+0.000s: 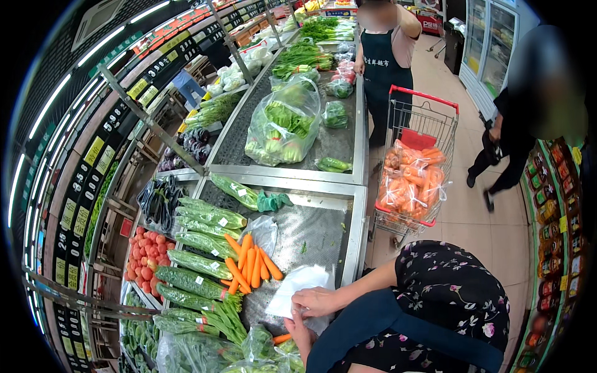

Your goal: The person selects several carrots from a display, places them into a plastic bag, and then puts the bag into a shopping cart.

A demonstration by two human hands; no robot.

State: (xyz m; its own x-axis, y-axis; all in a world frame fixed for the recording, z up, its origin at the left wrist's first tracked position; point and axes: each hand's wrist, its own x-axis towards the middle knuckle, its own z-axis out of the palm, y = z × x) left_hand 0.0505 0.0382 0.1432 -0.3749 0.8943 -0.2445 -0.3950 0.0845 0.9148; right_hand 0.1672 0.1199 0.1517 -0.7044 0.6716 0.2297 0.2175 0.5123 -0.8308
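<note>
Both my hands are together at a thin white plastic bag on the dark perforated display counter. My right hand pinches the bag's near edge, its forearm reaching in from the floral sleeve. Just below it, my left hand has its fingers closed on the same edge, partly hidden by the right. Beside the bag lies a loose pile of carrots, with a clear plastic bag behind them. The end of another carrot shows by my left hand.
Wrapped green vegetables line the counter's left side, beyond them tomatoes. A large bag of greens sits farther up. A shopping cart with bagged carrots stands right. Near it is an aproned person; another person is farther right.
</note>
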